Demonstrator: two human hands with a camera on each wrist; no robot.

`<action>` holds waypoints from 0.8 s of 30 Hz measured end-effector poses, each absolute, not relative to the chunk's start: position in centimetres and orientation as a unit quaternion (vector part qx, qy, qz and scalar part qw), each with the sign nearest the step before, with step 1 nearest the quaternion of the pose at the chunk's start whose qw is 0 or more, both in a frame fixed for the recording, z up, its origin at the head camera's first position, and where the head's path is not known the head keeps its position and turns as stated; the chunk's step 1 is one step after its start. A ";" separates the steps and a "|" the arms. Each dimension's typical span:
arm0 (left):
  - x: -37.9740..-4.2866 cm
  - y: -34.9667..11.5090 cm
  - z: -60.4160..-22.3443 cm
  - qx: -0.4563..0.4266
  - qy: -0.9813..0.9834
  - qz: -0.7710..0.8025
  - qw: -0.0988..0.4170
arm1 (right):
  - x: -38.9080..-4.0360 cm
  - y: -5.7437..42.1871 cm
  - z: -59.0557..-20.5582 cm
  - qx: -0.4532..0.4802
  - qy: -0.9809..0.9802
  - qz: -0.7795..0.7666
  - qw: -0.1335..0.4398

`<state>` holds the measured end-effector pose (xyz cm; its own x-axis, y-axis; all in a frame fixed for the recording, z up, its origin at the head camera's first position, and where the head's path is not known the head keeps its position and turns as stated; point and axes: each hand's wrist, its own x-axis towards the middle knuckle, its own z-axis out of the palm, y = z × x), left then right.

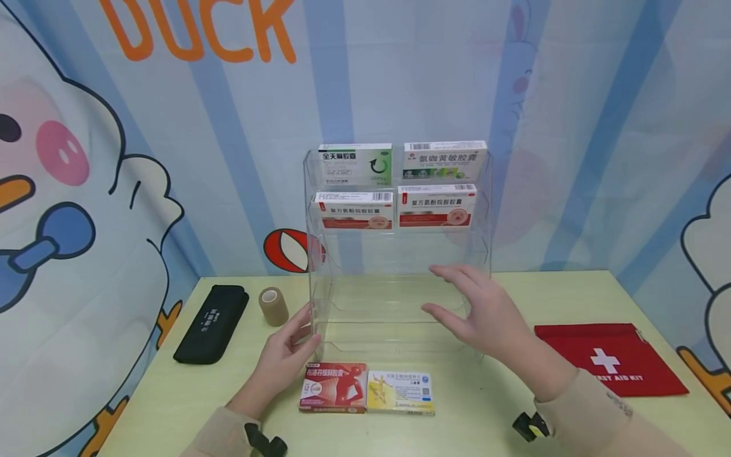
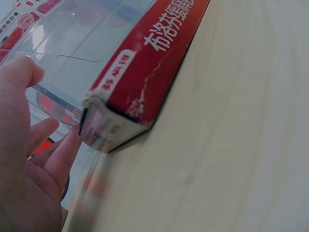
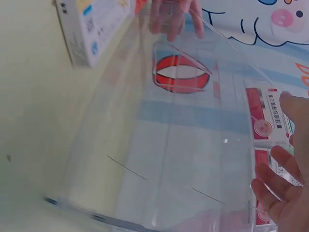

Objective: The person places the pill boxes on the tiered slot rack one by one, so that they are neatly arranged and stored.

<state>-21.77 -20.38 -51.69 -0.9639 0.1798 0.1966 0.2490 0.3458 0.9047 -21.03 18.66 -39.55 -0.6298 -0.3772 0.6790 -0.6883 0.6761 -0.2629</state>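
Note:
A clear tiered display rack (image 1: 365, 254) stands on the table. My left hand (image 1: 283, 353) holds its left side panel low down, with the thumb at the front edge and the fingers along the outside. In front of the rack's right half, my right hand (image 1: 485, 311) hovers with nothing in it, thumb and fingers spread apart. The top tier bears a green-and-white medicine box (image 1: 355, 165) and a white medicine box (image 1: 444, 162). Below them sit two red-and-white medicine boxes (image 1: 356, 211). A red medicine box (image 1: 334, 388) and a yellow-and-white medicine box (image 1: 400, 392) lie before the rack.
Left of the rack are a black zip case (image 1: 211, 324) and a tan bandage roll (image 1: 273, 306). A red first aid pouch (image 1: 613, 362) lies on the right, partly behind the right forearm. A printed cloth backdrop (image 1: 240, 127) hangs behind the table (image 1: 474, 419).

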 end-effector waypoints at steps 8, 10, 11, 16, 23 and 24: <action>-21.7 -20.4 -51.7 -0.125 -0.820 -0.557 0.027 | -19.4 17.7 -42.4 0.311 -0.879 0.264 0.245; -21.7 -20.4 -51.8 -0.124 -0.821 -0.557 0.024 | -19.1 17.5 -43.2 0.314 -0.879 0.269 0.238; -21.7 -20.4 -51.8 -0.124 -0.821 -0.557 0.024 | -18.9 17.4 -43.5 0.316 -0.879 0.270 0.233; -21.8 -20.5 -52.0 -0.126 -0.821 -0.556 0.025 | -18.4 17.1 -44.9 0.321 -0.881 0.277 0.207; -21.8 -20.5 -52.0 -0.124 -0.822 -0.555 0.026 | -17.9 17.0 -46.6 0.317 -0.886 0.293 0.171; -21.8 -20.5 -51.9 -0.122 -0.823 -0.554 0.025 | -17.8 16.9 -46.9 0.315 -0.887 0.294 0.166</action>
